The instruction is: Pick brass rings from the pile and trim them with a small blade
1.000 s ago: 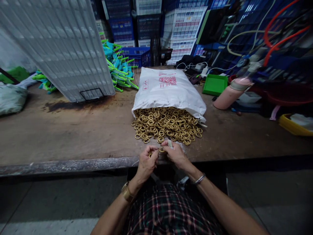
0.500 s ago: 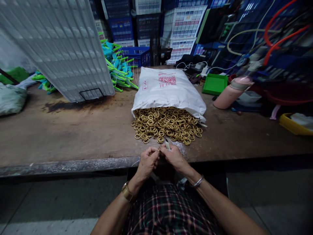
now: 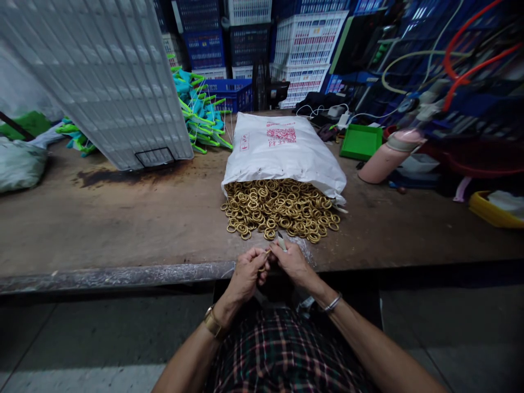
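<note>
A heap of gold rings (image 3: 279, 210) spills from the mouth of a white sack (image 3: 282, 147) lying on the brown table (image 3: 123, 218). At the table's near edge my left hand (image 3: 246, 273) is closed, pinching a gold ring (image 3: 265, 254) between its fingertips. My right hand (image 3: 292, 261) is closed beside it, touching the same ring and gripping a small pale tool (image 3: 280, 240) that points up toward the heap. Both hands meet just short of the rings.
A tilted white plastic crate (image 3: 102, 76) stands at the back left, with green and blue parts (image 3: 196, 112) behind it. A green tray (image 3: 360, 142), a pink bottle (image 3: 387, 155) and a yellow tub (image 3: 493, 210) lie right. Stacked crates (image 3: 303, 49) fill the back.
My hands have stayed together at the table edge. The right hand has drawn slightly back from the heap and the tool's tip now shows above it.
</note>
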Action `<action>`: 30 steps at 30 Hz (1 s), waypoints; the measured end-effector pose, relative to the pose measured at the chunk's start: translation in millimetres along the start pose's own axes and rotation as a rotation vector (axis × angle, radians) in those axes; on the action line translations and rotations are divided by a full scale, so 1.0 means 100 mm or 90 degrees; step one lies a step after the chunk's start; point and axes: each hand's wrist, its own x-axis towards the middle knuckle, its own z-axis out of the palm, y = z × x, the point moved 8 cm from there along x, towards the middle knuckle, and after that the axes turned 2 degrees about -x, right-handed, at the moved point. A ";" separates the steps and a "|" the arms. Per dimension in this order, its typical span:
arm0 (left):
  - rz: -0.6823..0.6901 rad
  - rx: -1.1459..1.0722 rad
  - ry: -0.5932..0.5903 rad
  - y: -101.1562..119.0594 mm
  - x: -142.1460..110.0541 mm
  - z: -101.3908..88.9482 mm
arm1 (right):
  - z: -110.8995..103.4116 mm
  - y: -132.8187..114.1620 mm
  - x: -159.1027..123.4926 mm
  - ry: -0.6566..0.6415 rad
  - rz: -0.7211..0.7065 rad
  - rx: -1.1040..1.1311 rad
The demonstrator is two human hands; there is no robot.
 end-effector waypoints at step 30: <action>0.098 0.112 0.022 0.10 0.00 -0.06 | 0.18 -0.04 -0.11 -0.145 -0.143 -0.524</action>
